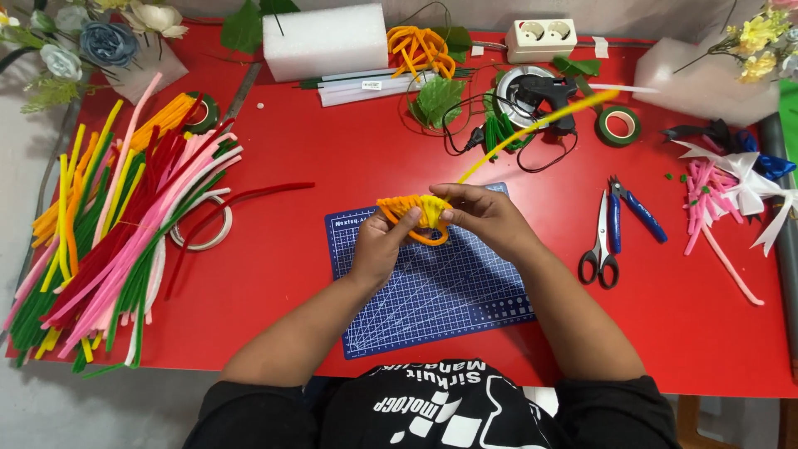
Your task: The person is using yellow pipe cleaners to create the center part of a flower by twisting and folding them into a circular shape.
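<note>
Over the blue cutting mat [432, 291], our left hand [381, 245] and right hand [486, 218] pinch the orange-yellow pipe-cleaner bundle [416, 213]; its yellow stem [532, 129] trails toward two o'clock.

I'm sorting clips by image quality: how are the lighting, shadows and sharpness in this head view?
Head view: even, soft light, only faint shadows under the left hand and right hand; slight sheen on the red table; the orange and yellow pipe-cleaner bundle is sharp; straight edges bow slightly towards the corners.
</note>
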